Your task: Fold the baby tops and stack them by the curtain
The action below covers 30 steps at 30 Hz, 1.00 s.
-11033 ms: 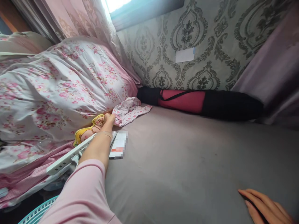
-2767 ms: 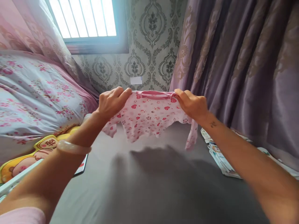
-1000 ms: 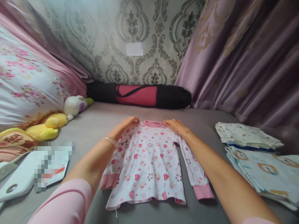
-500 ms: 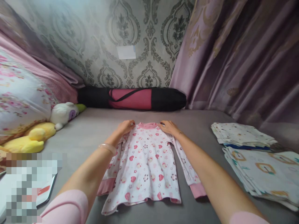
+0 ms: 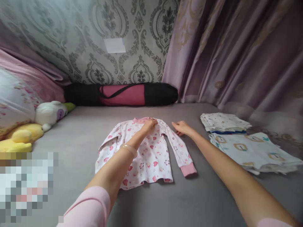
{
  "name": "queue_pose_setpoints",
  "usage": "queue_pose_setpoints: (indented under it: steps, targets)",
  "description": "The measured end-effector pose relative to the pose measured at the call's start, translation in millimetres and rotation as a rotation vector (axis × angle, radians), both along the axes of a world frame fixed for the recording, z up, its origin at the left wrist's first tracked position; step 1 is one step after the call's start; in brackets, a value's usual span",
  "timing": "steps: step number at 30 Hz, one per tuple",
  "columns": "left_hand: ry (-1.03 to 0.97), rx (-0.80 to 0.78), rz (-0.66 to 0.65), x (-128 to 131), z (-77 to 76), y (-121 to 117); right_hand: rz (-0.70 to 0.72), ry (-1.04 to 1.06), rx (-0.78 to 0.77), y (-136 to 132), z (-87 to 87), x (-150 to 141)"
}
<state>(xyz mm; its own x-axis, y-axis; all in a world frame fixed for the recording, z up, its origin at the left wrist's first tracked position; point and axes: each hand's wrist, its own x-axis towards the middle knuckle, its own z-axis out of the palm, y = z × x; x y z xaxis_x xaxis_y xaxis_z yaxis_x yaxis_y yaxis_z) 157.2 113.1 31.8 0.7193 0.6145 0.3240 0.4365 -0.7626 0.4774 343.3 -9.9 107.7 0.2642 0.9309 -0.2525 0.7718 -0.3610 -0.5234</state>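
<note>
A child's long-sleeved shirt (image 5: 148, 157), white with pink hearts and flowers, lies spread on the grey bed sheet with its pink collar away from me. My left hand (image 5: 150, 125) reaches across the shirt beside the collar, its fingers bent and pinched down at the cloth near the right shoulder. That forearm, with a pale bangle (image 5: 129, 150), covers part of the shirt's left side. To the right of the shoulder, my right hand (image 5: 181, 127) hovers apart from the shirt, fingers loosely bent with nothing seen in them. The right sleeve, ending in a pink cuff (image 5: 188, 169), slants toward me.
On the right lie two stacks of folded cloth, a dotted one (image 5: 224, 122) and a lion-print one (image 5: 253, 151). A black and red long bag (image 5: 123, 94) rests against the wall. Plush toys (image 5: 50, 113) sit at the left beside a pixelated patch.
My left hand has left the shirt's left shoulder and crossed rightward past the collar. The right hand has come off the right shoulder and moved outward. The view has shifted to the right.
</note>
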Motion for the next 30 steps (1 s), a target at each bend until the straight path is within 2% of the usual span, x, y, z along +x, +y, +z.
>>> queue_pose_setpoints:
  steps: [4,7,10,13,16,19,24,27,30]
  targets:
    - [-0.044,0.002,0.073,14.1,-9.8,-5.9,0.035,-0.091,-0.009,-65.2,-4.6,-14.2]
    - [-0.067,-0.002,0.132,18.7,-15.8,-9.5,0.289,-0.259,-0.071,-112.6,-9.3,-29.3]
    - [-0.081,0.002,0.190,21.7,-20.1,-12.9,0.386,-0.308,-0.063,-137.5,-9.1,-31.9]
    - [-0.078,0.022,0.204,23.1,-22.0,-15.4,0.352,-0.257,-0.090,-134.9,-3.6,-15.5]
    - [-0.067,0.050,0.196,23.2,-22.9,-16.7,0.166,-0.180,-0.078,-119.2,7.3,14.8]
    - [-0.041,0.068,0.189,22.7,-22.5,-18.1,-0.039,-0.089,0.086,-106.5,22.2,50.1]
    - [0.049,0.053,0.169,21.3,-15.4,-24.0,-0.250,0.339,0.358,-92.1,42.4,96.9]
    - [0.115,0.057,0.180,22.0,-10.6,-29.4,-0.365,0.482,0.419,-77.3,42.5,111.2]
    - [0.204,0.095,0.196,24.6,-9.0,-33.7,-0.485,0.524,0.432,-61.0,31.5,119.4]
